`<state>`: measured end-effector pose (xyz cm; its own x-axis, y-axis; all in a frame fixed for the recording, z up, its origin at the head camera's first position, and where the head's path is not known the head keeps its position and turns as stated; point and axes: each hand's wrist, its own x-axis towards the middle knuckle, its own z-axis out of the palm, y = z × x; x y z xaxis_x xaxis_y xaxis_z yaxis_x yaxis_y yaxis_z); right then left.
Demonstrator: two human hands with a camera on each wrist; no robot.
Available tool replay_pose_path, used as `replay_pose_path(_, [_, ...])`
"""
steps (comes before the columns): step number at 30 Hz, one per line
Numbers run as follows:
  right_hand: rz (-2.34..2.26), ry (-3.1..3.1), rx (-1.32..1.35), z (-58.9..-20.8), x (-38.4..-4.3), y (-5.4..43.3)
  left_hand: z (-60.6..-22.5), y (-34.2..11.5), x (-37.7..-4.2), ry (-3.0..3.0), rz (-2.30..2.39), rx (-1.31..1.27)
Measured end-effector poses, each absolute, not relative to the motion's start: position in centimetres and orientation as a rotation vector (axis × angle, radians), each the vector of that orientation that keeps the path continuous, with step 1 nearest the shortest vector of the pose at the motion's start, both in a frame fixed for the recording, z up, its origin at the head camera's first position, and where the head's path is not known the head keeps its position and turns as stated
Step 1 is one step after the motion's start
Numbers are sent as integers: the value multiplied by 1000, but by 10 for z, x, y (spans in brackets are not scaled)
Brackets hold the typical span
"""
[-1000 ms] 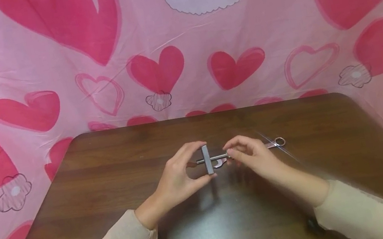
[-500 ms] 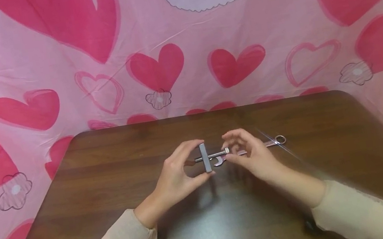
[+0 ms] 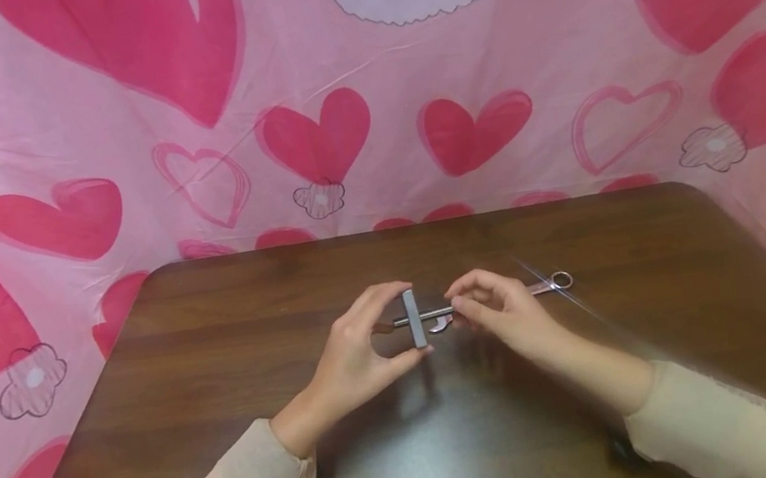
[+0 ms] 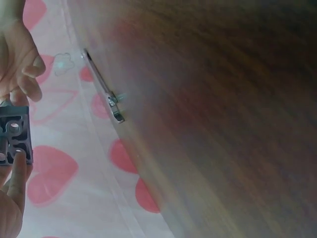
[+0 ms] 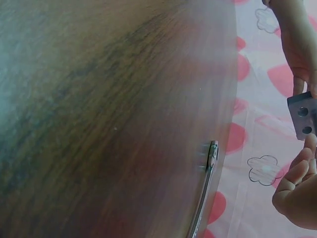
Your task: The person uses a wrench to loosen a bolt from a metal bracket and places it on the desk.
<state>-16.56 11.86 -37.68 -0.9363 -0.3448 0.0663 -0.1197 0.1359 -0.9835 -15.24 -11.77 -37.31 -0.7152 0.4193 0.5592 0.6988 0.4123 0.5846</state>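
My left hand (image 3: 353,356) grips a grey metal block (image 3: 414,319) by its upper and lower edges, between fingers and thumb. Holes show in the faces of this block (image 4: 15,130) in the left wrist view. A long silver bolt (image 3: 435,314) runs through the block, its threaded end poking out on the left-hand side. At the bolt's other end, thumb and fingertips of my right hand (image 3: 512,310) pinch the head, which they hide. Block and bolt are held up above the table.
A combination wrench (image 3: 542,288) lies on the dark wooden table (image 3: 275,460) behind my right hand, its ring end to the right and open end to the left. A pink cloth (image 3: 384,61) with hearts hangs behind the table.
Half a second ago the right fingers were spread, with the bolt's head showing; now they pinch it again, as they did one second ago. The left hand keeps its hold on the block.
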Motion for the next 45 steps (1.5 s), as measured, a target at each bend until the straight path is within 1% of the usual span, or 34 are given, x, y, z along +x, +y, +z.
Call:
replay_pose_path(4, [-1919,2226,-435,-376,-165,119,-373,-116,-152,-2339,-1225,-975])
replay_pose_path(7, [-1938,2218,-468,-376,-166,120,-373,-115,-153,-2332,-1228,-977])
replay_pose_path(15, [-1925,2344,-725,-381,-167,126,-371,-114,-153,-2339,-1211,-975])
replay_pose_path(18, [-1941,2303,-778,-381,-167,127,-372,-113,-152,-2346,-1200,-990])
replay_pose_path(20, [-1938,2271,-777,-381,-167,128,-373,-113,-152,-2350,-1192,-996])
replay_pose_path(27, [-1871,2304,-605,-378,-165,133,-372,-113,-153,-2337,-1193,-992])
replay_pose_path(37, [-1975,2284,-466,-376,-165,122,-372,-111,-152,-2314,-1221,-1001])
replay_pose_path(40, [-1973,2344,-476,-375,-164,120,-372,-111,-153,-2302,-1224,-988])
replay_pose_path(45, [-1967,2419,-621,-375,-163,119,-370,-114,-155,-2307,-1225,-953])
